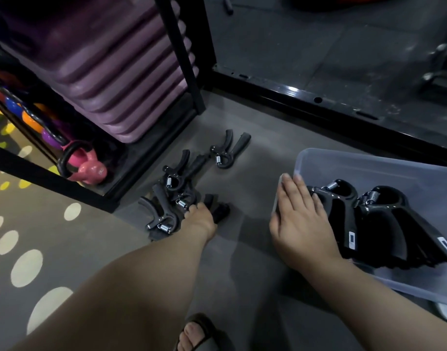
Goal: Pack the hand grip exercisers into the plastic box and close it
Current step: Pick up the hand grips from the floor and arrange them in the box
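Several black hand grip exercisers with steel springs lie on the grey floor in a loose pile; one more lies apart, farther away. My left hand reaches into the near edge of the pile, fingers curled around one exerciser's handles. The clear plastic box stands open at the right with several exercisers inside. My right hand lies flat over the box's near-left rim, fingers spread and touching an exerciser in the box. No lid is in view.
A black metal rack holds stacked purple step platforms at the back left, with a pink kettlebell on its bottom shelf. A black frame rail runs behind the box. My sandalled foot is at the bottom edge.
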`<state>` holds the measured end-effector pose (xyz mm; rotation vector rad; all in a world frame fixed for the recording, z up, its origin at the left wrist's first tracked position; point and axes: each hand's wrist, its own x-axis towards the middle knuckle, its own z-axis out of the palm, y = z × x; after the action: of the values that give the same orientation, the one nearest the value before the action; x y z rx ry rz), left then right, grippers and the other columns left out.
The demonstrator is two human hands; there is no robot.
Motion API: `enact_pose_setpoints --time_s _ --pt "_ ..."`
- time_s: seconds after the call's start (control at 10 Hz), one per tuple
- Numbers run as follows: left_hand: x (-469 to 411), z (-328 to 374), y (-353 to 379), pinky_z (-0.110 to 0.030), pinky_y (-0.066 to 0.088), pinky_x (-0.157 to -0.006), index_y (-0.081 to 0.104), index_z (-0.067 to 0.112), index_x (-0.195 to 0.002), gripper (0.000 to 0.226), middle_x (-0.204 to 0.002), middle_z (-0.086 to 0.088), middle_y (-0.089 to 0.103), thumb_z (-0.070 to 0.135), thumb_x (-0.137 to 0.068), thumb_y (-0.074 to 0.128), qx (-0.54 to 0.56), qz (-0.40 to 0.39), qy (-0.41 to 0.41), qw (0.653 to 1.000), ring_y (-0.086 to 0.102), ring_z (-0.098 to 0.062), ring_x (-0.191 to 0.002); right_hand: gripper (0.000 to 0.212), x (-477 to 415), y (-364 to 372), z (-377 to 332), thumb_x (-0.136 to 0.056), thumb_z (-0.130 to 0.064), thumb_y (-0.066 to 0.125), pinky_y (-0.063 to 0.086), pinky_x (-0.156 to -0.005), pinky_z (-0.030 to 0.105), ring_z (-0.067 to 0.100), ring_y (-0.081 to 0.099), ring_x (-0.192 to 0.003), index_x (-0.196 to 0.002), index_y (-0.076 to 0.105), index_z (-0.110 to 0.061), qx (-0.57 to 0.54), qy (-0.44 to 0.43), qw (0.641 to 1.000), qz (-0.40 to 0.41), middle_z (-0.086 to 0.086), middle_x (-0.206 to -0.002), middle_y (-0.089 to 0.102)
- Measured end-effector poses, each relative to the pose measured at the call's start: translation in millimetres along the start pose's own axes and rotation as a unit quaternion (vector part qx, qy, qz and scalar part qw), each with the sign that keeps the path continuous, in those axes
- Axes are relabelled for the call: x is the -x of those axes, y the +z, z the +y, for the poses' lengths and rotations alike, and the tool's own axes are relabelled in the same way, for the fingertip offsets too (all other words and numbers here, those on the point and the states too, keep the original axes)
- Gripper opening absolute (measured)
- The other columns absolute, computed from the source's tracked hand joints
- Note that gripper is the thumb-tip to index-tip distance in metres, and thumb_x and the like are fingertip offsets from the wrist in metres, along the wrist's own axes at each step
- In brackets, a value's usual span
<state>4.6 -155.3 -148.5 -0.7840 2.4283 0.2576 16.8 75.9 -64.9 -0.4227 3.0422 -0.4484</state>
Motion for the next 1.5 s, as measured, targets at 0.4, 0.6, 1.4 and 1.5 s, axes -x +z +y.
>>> enact_pose_setpoints --time_s 0.4,0.6,1.4,1.5 --pt "17 36 -17 -0.040 0.040 -0.098 0.052 0.008 -0.127 0.076 -0.125 -0.011 0.060 0.066 -0.078 0.054 -0.098 0.110 0.037 0.988 0.055 -0.031 -0.119 0.065 0 1 0 -0.091 -0.032 0.033 0.020 -0.120 0.045 0.020 0.010 -0.151 -0.150 0.033 -0.006 0.008 -0.021 1.000 0.009 0.005 -0.161 0.024" --pt "49 65 -58 -0.035 0.046 -0.094 0.066 0.020 -0.103 0.061 -0.102 -0.001 0.070 0.067 -0.065 0.053 0.220 0.037 0.026 0.975 0.064 -0.028 -0.099 0.066 8 -11 3 -0.089 -0.039 0.030 0.016 -0.118 0.041 0.029 0.027 -0.146 -0.140 0.050 -0.003 0.042 -0.062 0.996 -0.039 0.012 -0.154 0.037" --pt "230 198 -119 -0.035 0.044 -0.092 0.058 0.030 -0.118 0.060 -0.096 0.008 0.058 0.064 -0.069 0.062 -0.204 0.125 0.597 0.766 0.056 -0.016 -0.094 0.042 51 -179 142 -0.098 -0.054 0.041 0.050 -0.069 0.033 0.021 0.068 -0.082 -0.113 0.064 -0.023 -0.623 0.243 0.738 -0.092 0.006 -0.096 0.073" --pt "232 209 -101 -0.038 0.029 -0.109 0.049 0.022 -0.135 0.069 -0.117 0.004 0.056 0.061 -0.079 0.057 -0.315 0.159 0.632 0.690 0.051 -0.018 -0.113 0.030 65 -180 147 -0.097 -0.047 0.050 0.051 -0.058 0.021 0.008 0.071 -0.075 -0.108 0.066 -0.024 -0.506 0.189 0.834 -0.113 -0.005 -0.089 0.074"
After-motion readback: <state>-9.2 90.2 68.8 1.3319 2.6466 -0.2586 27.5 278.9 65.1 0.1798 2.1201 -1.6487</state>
